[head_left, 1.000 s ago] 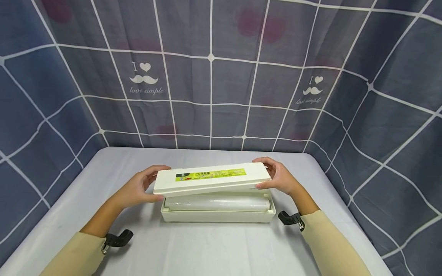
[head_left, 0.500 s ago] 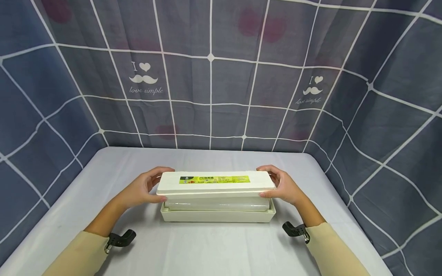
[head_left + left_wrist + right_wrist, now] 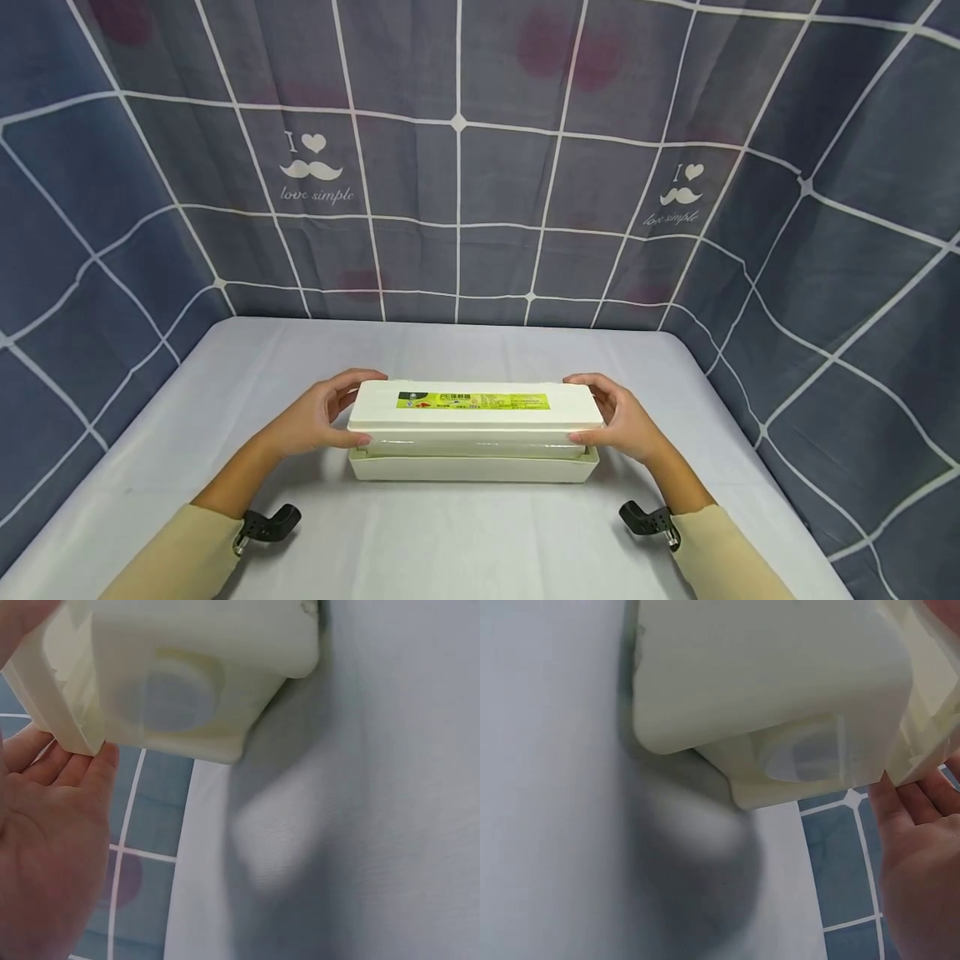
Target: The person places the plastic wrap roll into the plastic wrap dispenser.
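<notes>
Gripping the two short ends of the white lid point(image 3: 476, 411) with curled fingers point(image 3: 358, 438), left hand point(image 3: 315, 417) and right hand point(image 3: 626, 421) hold it almost seated on the tray point(image 3: 472, 467) at lower centre of the counter point(image 3: 450, 542), so it seems only an even downward press remains, forearms low and symmetric.

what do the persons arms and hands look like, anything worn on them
Both arms wear long, plain beige sleeves that end at the wrists. The left hand and right hand are bare: no gloves, and no rings or watch can be made out. A small black clip-like mount sits at the left cuff, and a matching one at the right.
</notes>
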Demonstrator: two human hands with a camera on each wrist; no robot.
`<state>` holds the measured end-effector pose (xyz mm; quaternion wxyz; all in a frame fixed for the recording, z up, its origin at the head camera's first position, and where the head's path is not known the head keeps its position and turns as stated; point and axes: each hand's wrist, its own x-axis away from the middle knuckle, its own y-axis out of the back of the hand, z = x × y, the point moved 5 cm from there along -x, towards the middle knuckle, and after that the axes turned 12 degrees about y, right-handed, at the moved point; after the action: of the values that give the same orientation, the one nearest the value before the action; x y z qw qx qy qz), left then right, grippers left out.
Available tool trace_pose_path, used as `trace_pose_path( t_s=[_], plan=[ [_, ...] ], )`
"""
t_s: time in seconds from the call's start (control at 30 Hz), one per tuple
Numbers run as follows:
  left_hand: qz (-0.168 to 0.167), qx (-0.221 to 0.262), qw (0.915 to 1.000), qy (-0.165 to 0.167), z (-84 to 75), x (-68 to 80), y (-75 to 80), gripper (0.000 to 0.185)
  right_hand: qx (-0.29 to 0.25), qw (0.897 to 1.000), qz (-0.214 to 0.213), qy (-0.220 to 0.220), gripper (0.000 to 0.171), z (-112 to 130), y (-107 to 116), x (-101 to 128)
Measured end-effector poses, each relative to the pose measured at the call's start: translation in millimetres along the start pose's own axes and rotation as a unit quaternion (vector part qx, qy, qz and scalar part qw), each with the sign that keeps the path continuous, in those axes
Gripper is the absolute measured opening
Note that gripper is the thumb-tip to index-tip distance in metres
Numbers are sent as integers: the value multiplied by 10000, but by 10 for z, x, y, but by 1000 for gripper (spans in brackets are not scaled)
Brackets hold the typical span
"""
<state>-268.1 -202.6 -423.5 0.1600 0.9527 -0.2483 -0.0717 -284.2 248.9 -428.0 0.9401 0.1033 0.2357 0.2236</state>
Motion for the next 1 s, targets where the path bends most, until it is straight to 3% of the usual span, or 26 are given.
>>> trace_pose_path(
  t_s=[0.47,1.0],
  plan=[
    [70,-59,10000,18,75,25,-54,81,-216,9997,34,52,78,-80,-48,110],
    [23,-246,9997,64,122,73,-71,78,-100,9999,95,-34,78,-112,-98,171]
  ],
)
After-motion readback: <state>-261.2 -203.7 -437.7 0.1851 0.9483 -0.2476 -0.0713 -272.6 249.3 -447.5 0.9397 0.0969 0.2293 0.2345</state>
